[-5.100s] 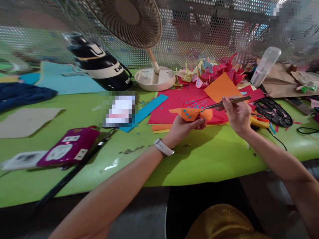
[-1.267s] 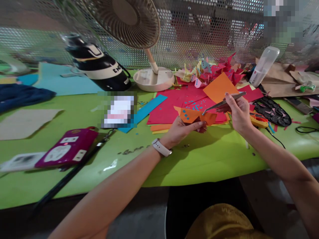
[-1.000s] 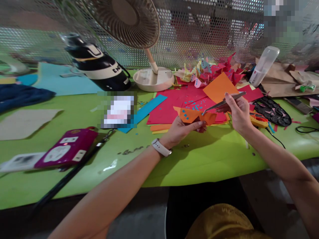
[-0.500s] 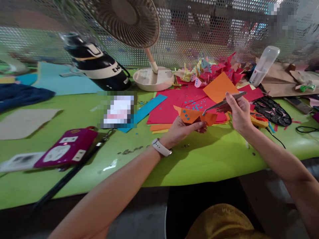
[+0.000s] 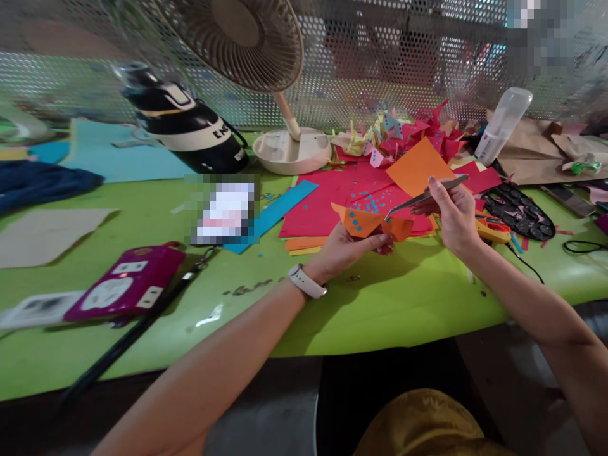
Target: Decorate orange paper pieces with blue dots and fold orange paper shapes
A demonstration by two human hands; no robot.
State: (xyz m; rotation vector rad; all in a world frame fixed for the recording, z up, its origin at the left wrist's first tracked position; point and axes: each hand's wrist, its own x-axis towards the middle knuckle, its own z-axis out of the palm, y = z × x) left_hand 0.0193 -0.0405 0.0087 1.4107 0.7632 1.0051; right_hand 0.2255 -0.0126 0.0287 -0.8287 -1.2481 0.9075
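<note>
My left hand (image 5: 354, 251) is closed on a folded piece of orange paper (image 5: 368, 223) with several small blue dots on its left part. In my right hand (image 5: 455, 215) are metal tweezers (image 5: 422, 195), held like a pen. Their tips meet the folded paper's upper edge on the right, where a small blue dot shows. Beneath and behind lies a stack of red paper (image 5: 327, 206) with many loose blue dots (image 5: 375, 201) scattered on it. A flat orange square sheet (image 5: 420, 167) rests just beyond the tweezers.
Folded paper figures (image 5: 403, 136) heap up behind the red stack. A fan (image 5: 292, 151) and a black bottle (image 5: 199, 136) stand at the back. Right of my hand are a yellow-orange tool (image 5: 494, 229), a black tray (image 5: 520, 212) and a clear bottle (image 5: 503, 126). A purple pouch (image 5: 128, 278) lies left.
Hardly anything differs. The tweezer tips stay at the folded orange paper's upper edge, and both hands hold nearly the same place.
</note>
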